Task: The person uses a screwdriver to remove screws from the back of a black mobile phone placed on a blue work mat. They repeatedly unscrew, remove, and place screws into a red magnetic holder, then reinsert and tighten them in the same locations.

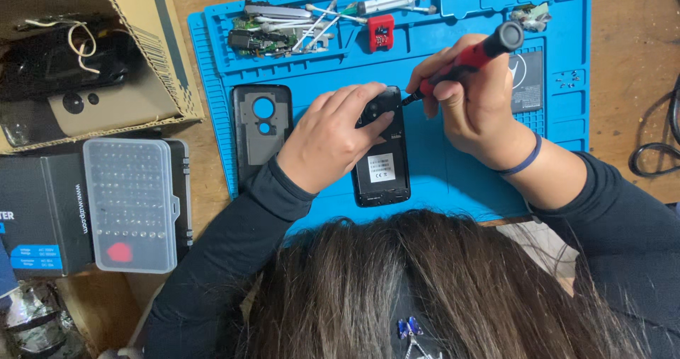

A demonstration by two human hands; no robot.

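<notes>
Phone (382, 166), one, black, back cover off, lying lengthwise on the blue work mat (439, 182) just in front of the person's head

Left hand (333, 136): laid over the upper half of the phone, fingers curled down on its camera end, pinning it flat to the mat

Right hand (476, 97): closed around one red-and-black screwdriver (464, 63), held slanting, tip down at the phone's top right corner, touching or all but touching the edge

Step in hand, as judged: working a screw at the top corner of the opened phone. The next move seems to call for the tip seated square in the screw head, a steady downward press, and the phone kept from sliding

Other items, counted:
- back cover (263, 134), one, black with a grey inner plate and two round holes, on the mat just left of the phone
- flat dark rectangular part (528, 83), one, partly hidden behind the right hand
- clear case of screwdriver bits (130, 203), one, lid shut, off the mat to the left
- cardboard box (85, 54), one, open, upper left
- syringe (389, 2), one, in the mat's top tray
- cotton swabs (319, 20), several, exact number not clear
- small red block (380, 32), one
</notes>
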